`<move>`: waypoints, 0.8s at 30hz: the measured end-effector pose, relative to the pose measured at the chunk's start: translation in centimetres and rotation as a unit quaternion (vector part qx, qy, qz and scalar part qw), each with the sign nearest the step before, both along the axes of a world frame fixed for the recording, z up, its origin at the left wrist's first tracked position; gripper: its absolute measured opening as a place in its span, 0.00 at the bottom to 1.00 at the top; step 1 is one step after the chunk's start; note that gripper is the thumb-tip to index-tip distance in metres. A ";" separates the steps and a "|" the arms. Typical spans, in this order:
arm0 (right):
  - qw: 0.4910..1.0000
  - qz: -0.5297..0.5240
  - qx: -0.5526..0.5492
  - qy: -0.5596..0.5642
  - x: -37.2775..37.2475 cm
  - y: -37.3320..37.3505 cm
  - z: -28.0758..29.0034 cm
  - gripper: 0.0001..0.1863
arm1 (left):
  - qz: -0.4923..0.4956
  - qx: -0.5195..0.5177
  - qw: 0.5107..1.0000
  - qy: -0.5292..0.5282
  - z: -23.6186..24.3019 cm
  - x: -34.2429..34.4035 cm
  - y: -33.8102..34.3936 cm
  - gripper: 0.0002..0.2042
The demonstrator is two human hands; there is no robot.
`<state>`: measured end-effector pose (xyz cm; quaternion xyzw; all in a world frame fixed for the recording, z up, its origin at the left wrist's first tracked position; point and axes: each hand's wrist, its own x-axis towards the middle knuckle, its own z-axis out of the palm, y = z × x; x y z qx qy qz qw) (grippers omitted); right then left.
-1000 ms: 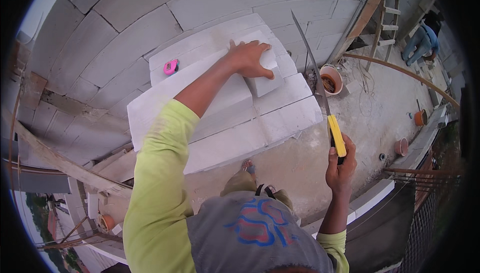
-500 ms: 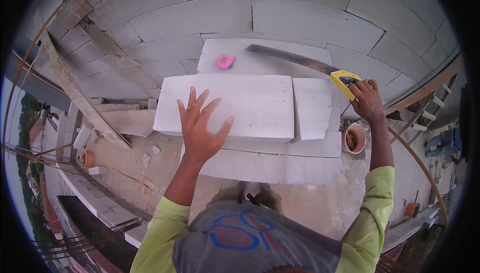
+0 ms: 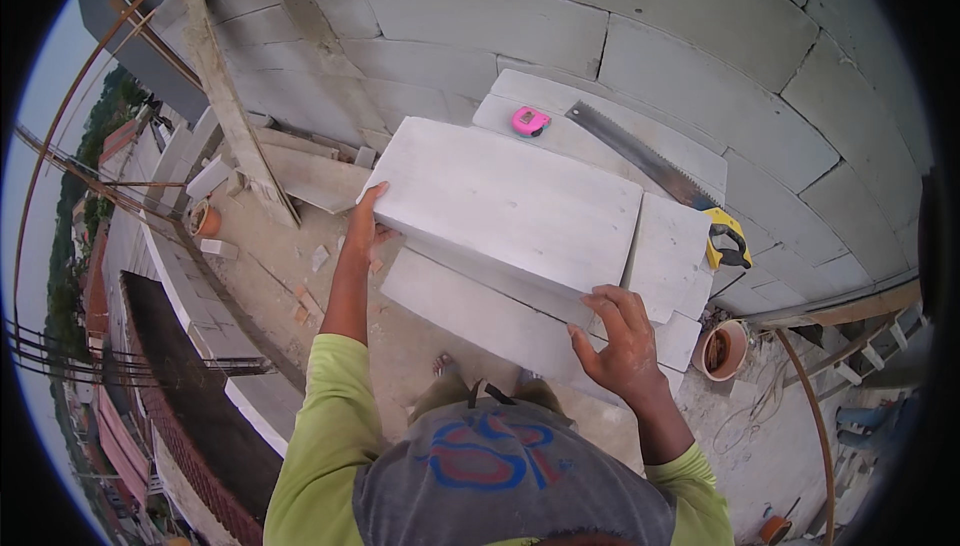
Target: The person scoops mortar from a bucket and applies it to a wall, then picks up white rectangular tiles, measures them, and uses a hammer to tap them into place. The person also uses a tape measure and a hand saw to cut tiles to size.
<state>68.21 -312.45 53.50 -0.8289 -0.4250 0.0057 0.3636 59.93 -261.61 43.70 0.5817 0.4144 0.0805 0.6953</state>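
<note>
A long white concrete block [image 3: 510, 196] lies on top of other pale blocks in front of me. My left hand [image 3: 367, 218] is closed round its left end, fingers at the edge. My right hand [image 3: 625, 341] is at the block's near right corner, fingers curved and thumb apart, the fingertips at the edge; no firm grip shows. A shorter white block piece [image 3: 668, 251] sits beside the long block's right end. Behind them, a hand saw [image 3: 645, 158] with a yellow and black handle and a pink tape measure [image 3: 530, 122] rest on another block [image 3: 600, 106].
A grey block wall [image 3: 480, 21] rises behind the stack. Wooden planks [image 3: 235, 96] lean at the left. An orange bucket [image 3: 722, 350] with something brown inside stands right of the stack. Rubble pieces [image 3: 310, 296] lie on the floor [image 3: 290, 256]. Another person's legs [image 3: 870, 426] show at the far right.
The saw has left my right hand and lies on the back block. My right hand has come to the long block's near corner; my left has moved from its top to its left end. The view has turned.
</note>
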 end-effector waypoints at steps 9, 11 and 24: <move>0.912 -0.169 -0.134 -0.348 1.4 14.9 -2.3 0.59 | -0.119 0.094 0.988 -0.042 11.5 1.1 -1.7 0.51; 0.906 -0.188 -0.159 -0.344 4.4 17.2 -0.1 0.65 | -0.114 0.130 0.982 -0.070 13.3 1.1 -1.2 0.52; 0.894 -0.192 -0.312 -0.258 8.9 21.4 7.9 0.67 | -0.433 0.743 0.481 -0.171 16.8 15.1 -10.4 0.66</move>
